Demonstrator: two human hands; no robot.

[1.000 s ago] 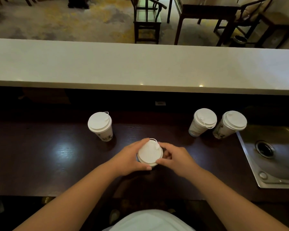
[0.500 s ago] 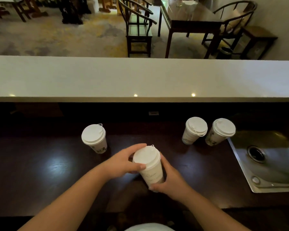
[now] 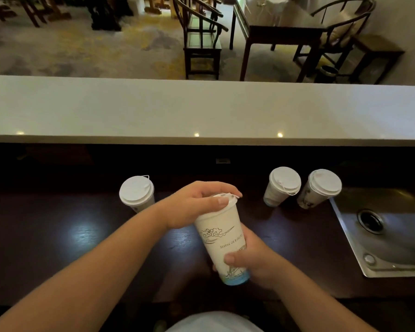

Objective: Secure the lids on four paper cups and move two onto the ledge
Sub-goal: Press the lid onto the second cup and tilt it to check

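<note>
Four lidded paper cups in the head view, one of them in hand. Held cup [image 3: 222, 240] is lifted above the dark counter [image 3: 58, 236], tilted with its top leaning away from the person. Left hand [image 3: 197, 202] is draped over the white lid [image 3: 225, 200], fingers curled down around the rim, thumb pressed on the near edge of the lid. Right hand [image 3: 252, 262] wraps the lower half of the cup from the right, thumb across the front just above the blue base band, fingers hidden behind. Both forearms come in from the bottom edge.

Print on the held cup: a line-drawn cloud motif, below it text reading "Statue of Li..." with the rest cut off by the right hand. Blue band with a sketch at the base, detail unreadable.

Left cup [image 3: 137, 194] stands upright on the counter just beyond the left wrist, lid on. Two more stand near each other at right: middle-right cup [image 3: 282, 186] and far-right cup [image 3: 320, 189], both lidded, the latter just beside the steel sink [image 3: 393, 255]. Their prints are too small to read.

Pale ledge [image 3: 201, 109] runs full width above and behind the counter, bare along all its visible top. Open counter between the left cup and the right pair. Chairs [image 3: 201, 37] and a table [image 3: 280, 25] sit beyond the ledge.
</note>
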